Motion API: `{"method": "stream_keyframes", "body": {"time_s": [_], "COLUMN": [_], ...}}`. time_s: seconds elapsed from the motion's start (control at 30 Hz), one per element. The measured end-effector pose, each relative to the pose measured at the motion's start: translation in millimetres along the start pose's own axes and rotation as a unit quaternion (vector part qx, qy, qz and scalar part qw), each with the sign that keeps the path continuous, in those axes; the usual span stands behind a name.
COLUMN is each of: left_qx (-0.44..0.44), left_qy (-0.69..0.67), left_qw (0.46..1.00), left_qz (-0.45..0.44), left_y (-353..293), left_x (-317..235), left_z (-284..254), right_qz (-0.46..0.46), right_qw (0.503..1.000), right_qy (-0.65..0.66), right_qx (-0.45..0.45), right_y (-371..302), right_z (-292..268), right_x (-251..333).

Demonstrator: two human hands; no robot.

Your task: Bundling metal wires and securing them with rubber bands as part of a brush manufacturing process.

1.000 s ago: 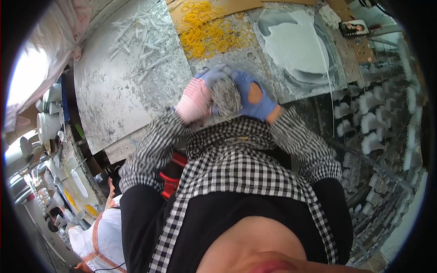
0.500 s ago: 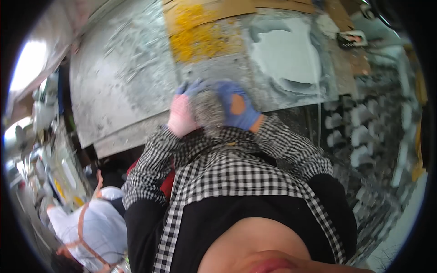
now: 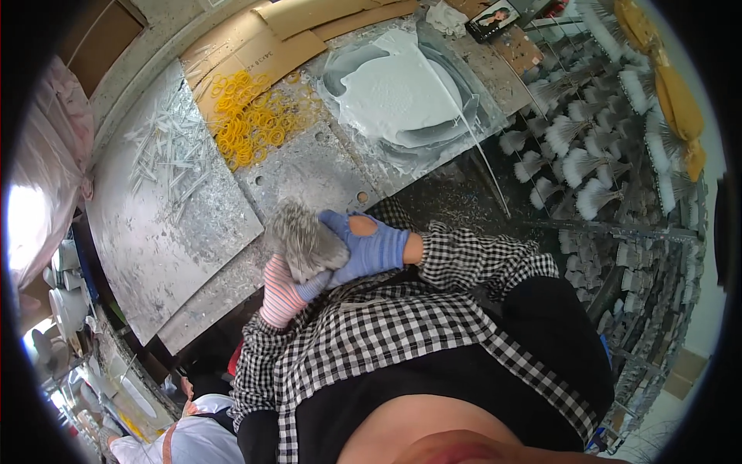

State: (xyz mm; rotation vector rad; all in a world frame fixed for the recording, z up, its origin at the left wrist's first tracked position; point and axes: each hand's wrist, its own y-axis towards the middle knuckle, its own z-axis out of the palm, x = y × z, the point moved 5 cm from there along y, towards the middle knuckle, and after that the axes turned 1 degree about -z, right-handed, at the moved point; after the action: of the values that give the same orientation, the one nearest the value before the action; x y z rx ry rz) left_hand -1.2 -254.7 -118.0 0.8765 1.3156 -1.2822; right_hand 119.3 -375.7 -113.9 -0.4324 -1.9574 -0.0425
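Observation:
A thick bundle of fine grey strands [image 3: 296, 236] is held in front of my apron, close to the table's near edge. My left hand [image 3: 283, 295], in a pink striped glove with bluish fingertips, is closed around its lower left side. My right hand [image 3: 362, 249] wears a blue glove with a hole over the back of the hand. Its fingers press against the right side of the bundle. The strands' loose upper ends point away from me, over the grey board. Parts of the fingers are hidden behind the bundle.
Yellow rubber bands [image 3: 251, 127] lie beside cardboard [image 3: 301, 48]. Clear thin sticks [image 3: 171, 139] are scattered at left. White paste [image 3: 398, 89] fills a shallow plastic-lined vessel, with a thin rod [image 3: 470, 127] across it. White-tipped bundles [image 3: 593, 193] crowd a rack at right. Another person [image 3: 205, 437] is lower left.
My view has turned, so the table appears rotated and my hands sit lower and further left. The bundle stays between both hands; its upper ends now lean away from me.

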Motion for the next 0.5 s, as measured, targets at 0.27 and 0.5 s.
{"method": "stream_keyframes", "body": {"time_s": [0.27, 0.5], "left_qx": [-0.133, -0.218], "left_qy": [-0.068, 0.099], "left_qw": [0.976, 0.967], "left_qz": [-0.156, -0.088], "left_y": [-21.2, -20.5], "left_x": [76.4, 79.7], "left_z": [0.8, 5.7], "right_qz": [0.122, 0.204], "right_qw": [0.922, 0.881], "right_qy": [0.366, 0.427], "right_qx": [0.026, -0.01], "right_y": [-20.1, -17.9], "right_z": [62.5, 63.9], "right_x": [-82.1, -57.4]}}
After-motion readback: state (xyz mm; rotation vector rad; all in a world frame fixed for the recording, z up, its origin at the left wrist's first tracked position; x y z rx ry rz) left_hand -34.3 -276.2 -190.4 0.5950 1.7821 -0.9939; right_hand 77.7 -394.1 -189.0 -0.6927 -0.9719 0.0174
